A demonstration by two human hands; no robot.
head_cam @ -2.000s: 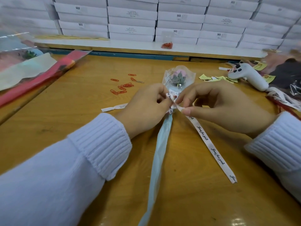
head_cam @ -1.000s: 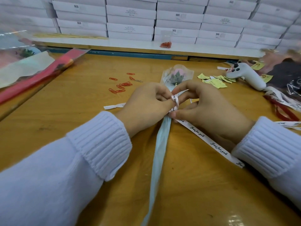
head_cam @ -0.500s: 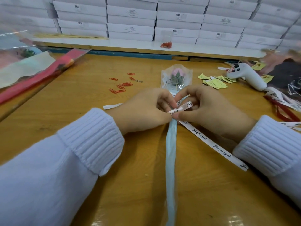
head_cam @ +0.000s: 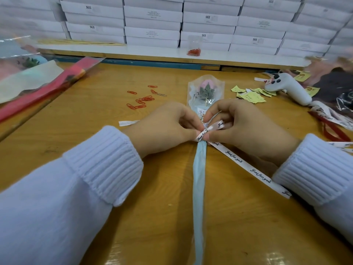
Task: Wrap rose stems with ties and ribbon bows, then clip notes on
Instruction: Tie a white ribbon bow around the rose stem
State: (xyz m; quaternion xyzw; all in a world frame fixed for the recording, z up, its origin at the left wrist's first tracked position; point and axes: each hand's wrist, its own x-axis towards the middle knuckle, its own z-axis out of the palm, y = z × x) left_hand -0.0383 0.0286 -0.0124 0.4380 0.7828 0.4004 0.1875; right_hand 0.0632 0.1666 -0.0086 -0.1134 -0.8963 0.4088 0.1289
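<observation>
A pink rose [head_cam: 206,88] in a clear sleeve lies on the wooden table [head_cam: 80,119], its pale blue wrapped stem [head_cam: 198,188] running toward me. A white ribbon [head_cam: 246,166] printed "Just for you" crosses the stem just below the sleeve. My left hand [head_cam: 166,127] pinches the ribbon at the crossing from the left. My right hand [head_cam: 246,127] pinches a ribbon loop from the right, and the long tail runs under that wrist. A short ribbon end [head_cam: 127,122] sticks out beyond the left hand.
Red paper clips [head_cam: 142,99] lie scattered at centre left. Yellow notes [head_cam: 250,94] and a white glue gun [head_cam: 288,88] sit at the right, with more ribbons [head_cam: 328,119] beyond. Wrapped roses [head_cam: 38,87] lie at far left. White boxes [head_cam: 152,22] are stacked behind.
The ribbon went from a loose wrap to a loop held across the stem. Both hands slid slightly toward me, and the stem swung from slanting left to straight.
</observation>
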